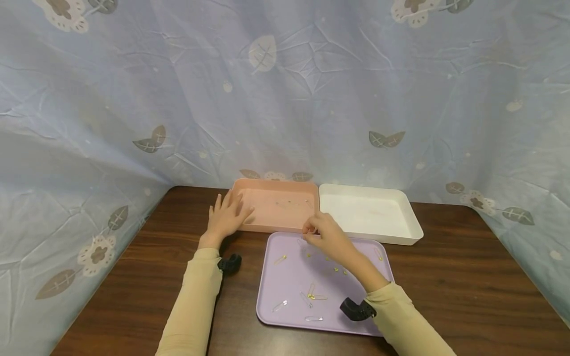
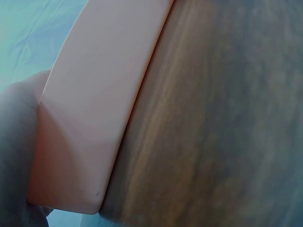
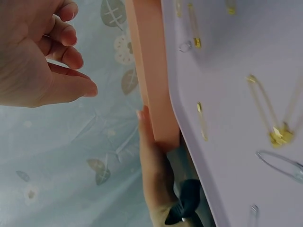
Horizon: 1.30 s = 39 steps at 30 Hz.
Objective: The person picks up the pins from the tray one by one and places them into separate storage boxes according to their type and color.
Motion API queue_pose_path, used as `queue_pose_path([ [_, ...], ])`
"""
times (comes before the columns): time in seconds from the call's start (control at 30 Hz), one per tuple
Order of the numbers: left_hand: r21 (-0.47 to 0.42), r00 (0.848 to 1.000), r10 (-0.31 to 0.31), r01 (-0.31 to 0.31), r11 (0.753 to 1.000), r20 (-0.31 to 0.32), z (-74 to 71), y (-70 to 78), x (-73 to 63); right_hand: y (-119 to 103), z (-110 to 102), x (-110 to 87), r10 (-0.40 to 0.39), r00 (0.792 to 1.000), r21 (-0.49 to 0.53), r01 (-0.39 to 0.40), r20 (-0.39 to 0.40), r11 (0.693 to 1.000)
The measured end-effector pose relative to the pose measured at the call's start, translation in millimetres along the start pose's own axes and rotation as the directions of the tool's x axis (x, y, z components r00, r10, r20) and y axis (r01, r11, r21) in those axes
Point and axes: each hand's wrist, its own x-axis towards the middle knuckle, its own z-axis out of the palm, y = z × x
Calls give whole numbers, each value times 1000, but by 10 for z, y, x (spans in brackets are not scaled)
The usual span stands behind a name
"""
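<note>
Two hands: left hand [image 1: 224,217] plus right hand [image 1: 328,235], both bare, both stretched forward over a brown table [image 1: 472,267].
Left hand: spread pretty wide, fingers apart, touching the left end of a pink tray [image 1: 267,210], with no pin in hold as far as visible.
Right hand: fingers curled in, thumb and index close together, up over the far edge of a purple tray [image 1: 285,282], near the front right corner of the pink tray. Honestly can't tell whether pinching a pin or just curled.
Gold safety pins [image 3: 280,135]: scattered on the purple tray, two of them meeting clasp to clasp in a sort of V.
Silver safety pins [image 1: 313,319]: also on the purple tray, mostly toward the near edge.
Pink tray: set behind the purple tray, off to the left, with some tiny bits on the bottom, too small to make out properly.
White tray [image 1: 365,215]: just right of the pink tray.
Sleeves [image 1: 191,301]: pale yellow, long, with a black wrist device [image 1: 229,264] at each cuff.
Backdrop cloth [image 1: 285,123]: light blue, creased, leaf-and-flower print.
</note>
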Motion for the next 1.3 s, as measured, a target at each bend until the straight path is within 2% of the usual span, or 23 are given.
queue_pose_path([
  [0.13, -2, 1000, 3, -3, 1000, 0, 9, -4, 2, -32, 56, -116, -20, 1000, 1, 20, -1, 1000],
  [0.3, 9, 1000, 7, -7, 1000, -4, 3, 3, 2, -54, 152, -247, -83, 997, -6, 83, 7, 997],
  [0.5, 4, 1000, -1, 1, 1000, 3, -8, 6, -12, -89, 252, -369, -160, 985, 7, 160, 66, 987],
  [0.77, 23, 1000, 3, -3, 1000, 0, 1, 5, -7, -179, 330, -457, -189, 970, 30, 186, 154, 982],
  [1.1, 14, 1000, 0, 0, 1000, 9, 11, -3, 0, -251, 455, -533, -206, 938, 57, 198, 278, 979],
  [1.3, 19, 1000, 3, -3, 1000, 6, 7, -3, 0, -269, 506, -570, -223, 903, 26, 230, 367, 973],
])
